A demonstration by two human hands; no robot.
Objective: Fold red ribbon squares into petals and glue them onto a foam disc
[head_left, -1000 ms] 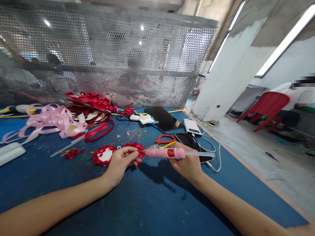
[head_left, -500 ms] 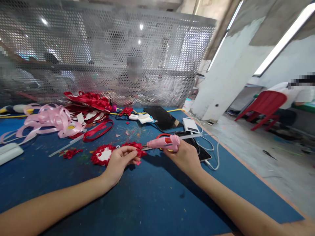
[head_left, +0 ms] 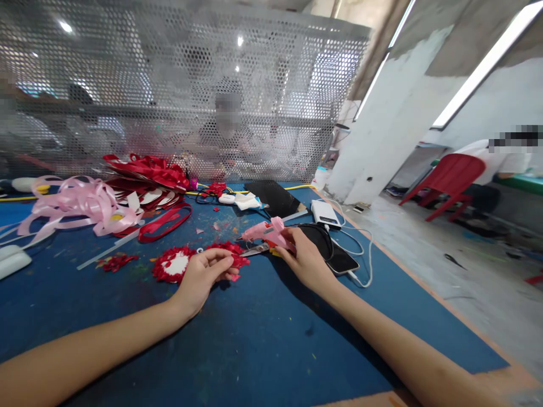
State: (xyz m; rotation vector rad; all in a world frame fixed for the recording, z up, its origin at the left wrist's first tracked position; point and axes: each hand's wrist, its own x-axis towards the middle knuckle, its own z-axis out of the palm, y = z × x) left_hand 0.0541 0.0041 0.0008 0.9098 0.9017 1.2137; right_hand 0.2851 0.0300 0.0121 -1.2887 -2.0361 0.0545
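Note:
My right hand (head_left: 309,259) grips the pink handle of a glue gun (head_left: 261,230); its nozzle points left and a clear glue stick (head_left: 296,215) juts from its back. Just below the gun lies a pair of scissors (head_left: 255,250), blades toward my left hand. My left hand (head_left: 207,276) is closed in a pinch beside a red ruffled ribbon piece (head_left: 229,247); what the fingertips hold is too small to make out. Left of that hand is a round red-ruffled piece with a white centre (head_left: 175,264). A small googly eye (head_left: 200,250) sits between the two.
Pink ribbon (head_left: 85,203), a pile of red ribbon pieces (head_left: 146,175) and a loose glue stick (head_left: 108,249) lie left. A white power bank (head_left: 326,214), a phone (head_left: 343,261) and cables are at right. A perforated metal screen (head_left: 190,102) stands behind the table.
My right hand has drawn the glue gun back from the red piece and lowered it over the scissors, turning it. My left hand keeps its pinch in nearly the same place.

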